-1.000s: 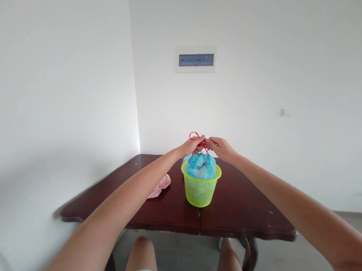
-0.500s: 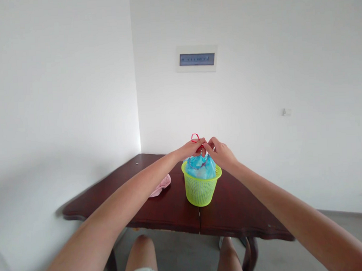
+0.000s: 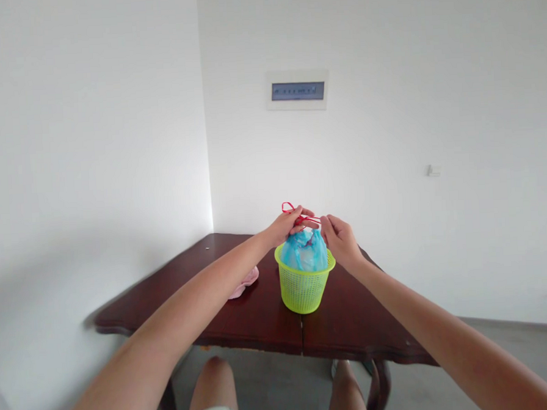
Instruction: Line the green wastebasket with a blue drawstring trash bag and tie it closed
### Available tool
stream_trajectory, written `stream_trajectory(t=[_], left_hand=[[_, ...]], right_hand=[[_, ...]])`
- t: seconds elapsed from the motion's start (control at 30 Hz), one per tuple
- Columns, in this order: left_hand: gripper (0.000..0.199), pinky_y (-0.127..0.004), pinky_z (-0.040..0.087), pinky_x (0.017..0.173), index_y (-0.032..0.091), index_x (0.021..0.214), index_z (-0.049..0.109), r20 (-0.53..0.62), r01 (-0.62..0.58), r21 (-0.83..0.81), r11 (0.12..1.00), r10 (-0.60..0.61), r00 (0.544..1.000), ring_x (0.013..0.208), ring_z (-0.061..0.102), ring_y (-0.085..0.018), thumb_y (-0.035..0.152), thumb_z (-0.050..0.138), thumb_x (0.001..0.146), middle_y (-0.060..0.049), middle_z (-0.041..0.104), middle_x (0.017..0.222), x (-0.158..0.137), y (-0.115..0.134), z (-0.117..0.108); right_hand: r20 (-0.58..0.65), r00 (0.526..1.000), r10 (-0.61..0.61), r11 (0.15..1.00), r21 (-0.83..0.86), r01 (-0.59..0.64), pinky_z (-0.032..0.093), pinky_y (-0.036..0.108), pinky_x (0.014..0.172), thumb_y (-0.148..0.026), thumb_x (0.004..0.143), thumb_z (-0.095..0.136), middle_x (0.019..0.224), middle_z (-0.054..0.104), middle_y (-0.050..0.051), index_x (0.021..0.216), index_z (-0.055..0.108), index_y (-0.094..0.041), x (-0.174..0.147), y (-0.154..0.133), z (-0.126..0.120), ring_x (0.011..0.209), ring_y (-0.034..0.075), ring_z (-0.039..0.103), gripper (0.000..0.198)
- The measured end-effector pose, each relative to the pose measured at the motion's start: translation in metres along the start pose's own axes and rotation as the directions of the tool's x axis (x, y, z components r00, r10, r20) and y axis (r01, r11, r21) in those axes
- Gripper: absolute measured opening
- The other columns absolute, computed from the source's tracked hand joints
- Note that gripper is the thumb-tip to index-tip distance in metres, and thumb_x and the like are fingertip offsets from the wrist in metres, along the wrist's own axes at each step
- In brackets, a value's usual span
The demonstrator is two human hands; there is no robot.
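A yellow-green mesh basket (image 3: pixel 304 292) stands upright on the dark table. Inside it sits a blue translucent plastic bag (image 3: pixel 306 252), its gathered top bulging above the rim. Red drawstrings (image 3: pixel 311 219) run from the bag's mouth and stretch between my hands. My left hand (image 3: pixel 290 223) grips the drawstring over the bag, a red loop poking up past its thumb. On the right of the bag, my right hand (image 3: pixel 339 235) is closed, pinching the other end of the drawstring. What the bag contains cannot be made out.
The dark red-brown wooden table (image 3: pixel 247 325) has a wavy edge and a seam down its middle. A pink cloth-like item (image 3: pixel 246 282) lies left of the basket, partly behind my left forearm. White walls stand behind and to the left, with a panel box (image 3: pixel 297 91) mounted high.
My hands have moved apart, the right one slightly rightward and down. The red drawstring is now stretched between them, and the red loop has shifted left.
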State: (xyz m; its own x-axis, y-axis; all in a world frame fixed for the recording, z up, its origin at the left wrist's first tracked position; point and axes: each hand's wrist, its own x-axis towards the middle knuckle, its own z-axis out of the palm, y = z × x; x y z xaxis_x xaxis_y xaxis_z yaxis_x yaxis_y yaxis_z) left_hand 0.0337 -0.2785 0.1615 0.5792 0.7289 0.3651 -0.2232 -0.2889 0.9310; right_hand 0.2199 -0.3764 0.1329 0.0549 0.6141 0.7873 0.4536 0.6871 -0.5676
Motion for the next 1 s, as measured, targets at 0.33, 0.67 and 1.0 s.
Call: stream_trajectory(t=[0.33, 0.67, 1.0], left_hand=[[0.053, -0.026, 0.048, 0.062, 0.022, 0.101, 0.07, 0.209, 0.023, -0.053, 0.998, -0.012, 0.978, 0.055, 0.05, -0.012, 0.073, 0.065, 0.114, 0.001, 0.065, 0.071, -0.007, 0.004, -0.004], [0.064, -0.03, 0.055, 0.074, 0.022, 0.118, 0.073, 0.328, -0.434, 0.577, 0.692, 0.29, 0.899, 0.074, 0.072, -0.019, 0.075, 0.038, 0.124, -0.002, 0.072, 0.078, -0.039, 0.045, 0.011], [0.054, -0.037, 0.065, 0.102, 0.022, 0.131, 0.078, 0.312, -0.562, 0.42, 0.713, 0.468, 0.827, 0.11, 0.085, -0.023, 0.068, 0.051, 0.124, -0.014, 0.088, 0.128, -0.042, 0.033, 0.008]], right_hand=[[0.338, 0.94, 0.047, 0.957, -0.285, 0.054, 0.03, 0.035, 0.064, -0.057, 0.114, 0.057, 0.066, 0.06, 0.003, 0.074, 0.056, -0.028, -0.039, 0.03, 0.012, 0.059, 0.02, 0.049, 0.049], [0.155, 0.988, 0.022, 0.985, 0.168, -0.049, 0.056, 0.04, 0.086, -0.089, 0.116, 0.037, 0.089, 0.079, 0.007, 0.098, 0.071, -0.027, -0.01, 0.023, 0.013, 0.085, 0.026, 0.072, 0.073], [0.192, 0.973, 0.125, 0.966, 0.202, -0.164, 0.037, 0.03, 0.053, -0.076, 0.102, 0.074, 0.066, 0.059, -0.004, 0.1, 0.064, -0.029, -0.012, 0.038, 0.031, 0.056, 0.017, 0.05, 0.048]])
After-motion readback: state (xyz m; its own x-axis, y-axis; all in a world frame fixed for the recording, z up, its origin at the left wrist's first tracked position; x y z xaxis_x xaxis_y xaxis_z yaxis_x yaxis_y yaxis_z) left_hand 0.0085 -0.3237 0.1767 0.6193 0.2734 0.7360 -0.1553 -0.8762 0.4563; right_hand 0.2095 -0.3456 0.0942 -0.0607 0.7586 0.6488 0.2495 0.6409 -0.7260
